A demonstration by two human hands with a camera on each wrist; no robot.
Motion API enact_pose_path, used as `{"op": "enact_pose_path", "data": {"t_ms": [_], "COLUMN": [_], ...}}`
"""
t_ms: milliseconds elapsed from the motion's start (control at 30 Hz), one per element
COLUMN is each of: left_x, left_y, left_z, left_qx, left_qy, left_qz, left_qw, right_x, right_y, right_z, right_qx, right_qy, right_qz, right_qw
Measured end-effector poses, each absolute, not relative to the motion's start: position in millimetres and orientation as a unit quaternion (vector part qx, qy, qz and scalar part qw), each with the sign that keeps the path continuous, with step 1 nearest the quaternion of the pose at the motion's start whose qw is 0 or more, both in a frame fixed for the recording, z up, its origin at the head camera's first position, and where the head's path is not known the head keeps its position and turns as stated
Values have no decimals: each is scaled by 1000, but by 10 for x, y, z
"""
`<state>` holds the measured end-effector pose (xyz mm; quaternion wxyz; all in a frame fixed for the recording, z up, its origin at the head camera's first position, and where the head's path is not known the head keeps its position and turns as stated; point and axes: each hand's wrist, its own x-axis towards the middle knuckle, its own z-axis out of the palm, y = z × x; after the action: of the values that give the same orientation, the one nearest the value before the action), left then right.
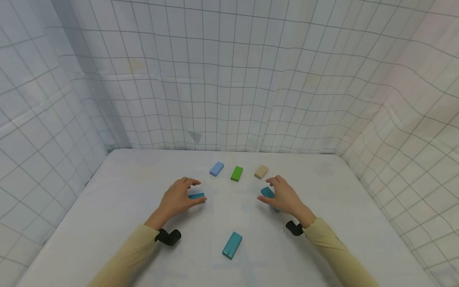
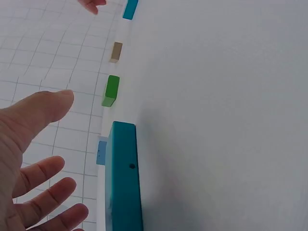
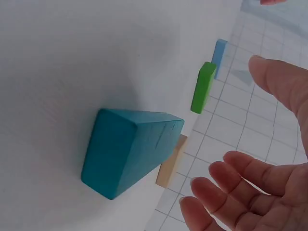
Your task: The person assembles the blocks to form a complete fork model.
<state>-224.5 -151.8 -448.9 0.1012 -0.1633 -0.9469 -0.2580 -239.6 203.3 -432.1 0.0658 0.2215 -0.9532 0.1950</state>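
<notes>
My left hand (image 1: pixel 178 196) hovers over a teal block (image 1: pixel 196 196), thumb and fingers spread apart. In the left wrist view that teal block (image 2: pixel 126 178) lies on the table below the hand, with a gap between them. On the other side my right hand (image 1: pixel 283 196) is held above a second teal block (image 1: pixel 267 192), its thumb and fingers also apart. The right wrist view shows this block (image 3: pixel 130 149) clear of the fingers (image 3: pixel 240 192). A third teal block (image 1: pixel 232 245) lies nearer to me, between the two forearms.
Farther back on the white table (image 1: pixel 143 171) lie a light blue block (image 1: pixel 216 169), a green block (image 1: pixel 237 173) and a tan block (image 1: pixel 261 172). White grid-patterned sheets (image 1: pixel 215 79) hang behind the table and along both sides.
</notes>
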Motion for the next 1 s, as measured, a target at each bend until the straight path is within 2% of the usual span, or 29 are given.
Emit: {"op": "enact_pose_path", "data": {"t_ms": [500, 1000], "left_x": [-2193, -2199], "left_y": [-1553, -1576], "left_z": [-4663, -4696], "left_qx": [-108, -98], "left_qy": [-952, -950], "left_qz": [-274, -287], "left_qw": [78, 71], "right_x": [-2370, -2377], "right_y": [2140, 2198], "right_z": [-4461, -4594], "right_qx": [129, 109], "right_qy": [-970, -966], "right_qz": [207, 233], "right_qw": [-19, -25]}}
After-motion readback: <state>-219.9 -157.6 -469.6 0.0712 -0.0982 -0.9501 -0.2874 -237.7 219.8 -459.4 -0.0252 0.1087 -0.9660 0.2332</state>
